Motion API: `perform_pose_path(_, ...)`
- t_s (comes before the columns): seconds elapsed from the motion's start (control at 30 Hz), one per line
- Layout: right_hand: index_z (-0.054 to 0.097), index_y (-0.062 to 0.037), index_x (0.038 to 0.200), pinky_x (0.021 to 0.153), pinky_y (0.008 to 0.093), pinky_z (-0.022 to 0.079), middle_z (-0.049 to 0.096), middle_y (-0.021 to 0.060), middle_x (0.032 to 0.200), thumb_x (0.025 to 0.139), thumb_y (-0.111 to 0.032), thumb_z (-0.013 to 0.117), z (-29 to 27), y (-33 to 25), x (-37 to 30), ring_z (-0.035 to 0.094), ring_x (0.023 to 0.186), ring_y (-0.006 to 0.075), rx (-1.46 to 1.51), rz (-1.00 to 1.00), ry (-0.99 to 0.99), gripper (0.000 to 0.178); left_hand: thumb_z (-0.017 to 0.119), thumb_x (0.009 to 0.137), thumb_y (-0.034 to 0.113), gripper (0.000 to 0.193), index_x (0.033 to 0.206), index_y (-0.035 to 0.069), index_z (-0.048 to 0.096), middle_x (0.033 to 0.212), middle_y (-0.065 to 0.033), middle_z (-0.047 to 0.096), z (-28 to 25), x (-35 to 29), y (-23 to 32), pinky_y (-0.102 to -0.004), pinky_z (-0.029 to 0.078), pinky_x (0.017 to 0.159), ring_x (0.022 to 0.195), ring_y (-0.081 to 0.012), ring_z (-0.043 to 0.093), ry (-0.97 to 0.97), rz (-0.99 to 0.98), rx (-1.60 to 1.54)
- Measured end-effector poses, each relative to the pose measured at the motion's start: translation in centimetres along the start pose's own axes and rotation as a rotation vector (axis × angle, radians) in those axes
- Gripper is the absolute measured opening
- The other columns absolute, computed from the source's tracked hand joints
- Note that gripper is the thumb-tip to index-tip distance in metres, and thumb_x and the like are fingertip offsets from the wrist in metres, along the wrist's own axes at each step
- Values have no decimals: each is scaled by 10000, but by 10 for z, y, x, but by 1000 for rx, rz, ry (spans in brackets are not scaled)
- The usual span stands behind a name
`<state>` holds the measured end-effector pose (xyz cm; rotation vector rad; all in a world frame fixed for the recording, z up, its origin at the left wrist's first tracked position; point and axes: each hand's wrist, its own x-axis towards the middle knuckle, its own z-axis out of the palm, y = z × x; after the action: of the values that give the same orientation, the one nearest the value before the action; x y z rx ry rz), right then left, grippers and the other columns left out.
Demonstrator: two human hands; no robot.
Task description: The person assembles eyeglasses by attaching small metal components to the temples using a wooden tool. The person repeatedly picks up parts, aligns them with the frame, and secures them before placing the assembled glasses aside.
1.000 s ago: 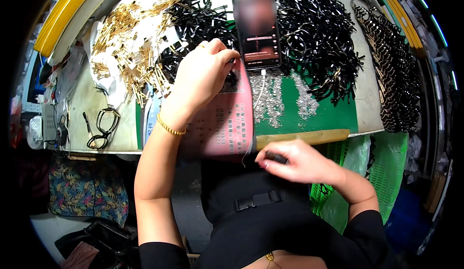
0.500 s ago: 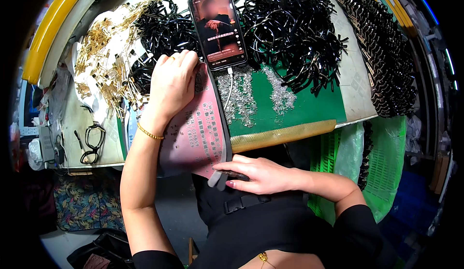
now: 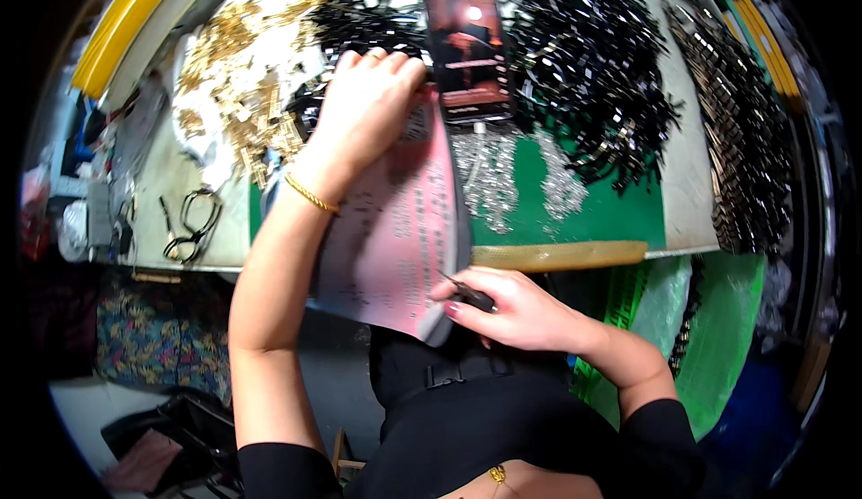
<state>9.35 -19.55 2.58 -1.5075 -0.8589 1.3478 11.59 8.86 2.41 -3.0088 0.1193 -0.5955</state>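
My left hand (image 3: pixel 373 100) is closed at the far end of a pink printed mat (image 3: pixel 386 221), next to black strips; what its curled fingers hold is hidden. The mat has a dark border and hangs over the table's front edge towards my lap. Over its near right corner, my right hand (image 3: pixel 521 310) grips a small dark-handled screwdriver (image 3: pixel 474 296), its thin tip pointing far left. A phone (image 3: pixel 467 50) with a lit screen lies right of my left hand. Small silver metal parts (image 3: pixel 485 180) are spread on the green mat (image 3: pixel 620 216) below it.
Gold strips (image 3: pixel 238 64) are heaped at the far left, and black glossy eyeglass temples (image 3: pixel 584 68) at the far right. More dark frame parts (image 3: pixel 741 140) stand in rows at the right edge. Black eyeglasses (image 3: pixel 193 225) lie at left. A green crate (image 3: pixel 718 346) stands below the table's right side.
The whole view has shifted, so the table things sit further right and the picture is blurred. The screwdriver's thin tip now shows beyond my right fingers. My left hand stays closed at the mat's far end.
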Motion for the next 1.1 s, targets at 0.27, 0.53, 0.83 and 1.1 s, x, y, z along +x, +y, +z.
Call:
perform_pose_path(0.27, 608, -8, 1290, 621, 276, 525, 668, 93, 1063, 1003, -187, 621, -2, 6, -11, 646, 652, 120, -31, -4, 13, 339, 615, 965, 227, 237, 923, 11, 703, 872, -231, 708, -65, -130, -51, -473, 517, 735, 834, -395, 691, -121, -1176, -107)
perform_pose_path(0.53, 594, -12, 1332, 635, 269, 538, 682, 106, 1164, 986, -151, 631, -4, 4, -11, 653, 665, 106, -18, 23, -13, 375, 630, 902, 98, 218, 1081, -1, 706, 1088, -206, 702, -19, -142, -53, -421, 523, 885, 1001, -341, 686, 62, -1030, -225)
perform_pose_path(0.83, 589, -22, 1330, 866, 363, 533, 670, 153, 1180, 989, -215, 631, -6, 9, -11, 687, 954, 273, -171, -103, 16, 394, 697, 899, 286, 363, 1125, 2, 682, 969, -162, 730, -16, -113, -54, -421, 526, 820, 933, -331, 694, -48, -1122, -159)
perform_pose_path(1.1, 570, -37, 1328, 888, 396, 526, 655, 166, 1175, 996, -255, 610, -4, 20, -12, 664, 1052, 328, -264, -172, 33, 399, 662, 855, 143, 300, 1046, -87, 684, 926, -252, 719, -1, -130, -86, -367, 538, 759, 810, -304, 699, -1, -965, -513)
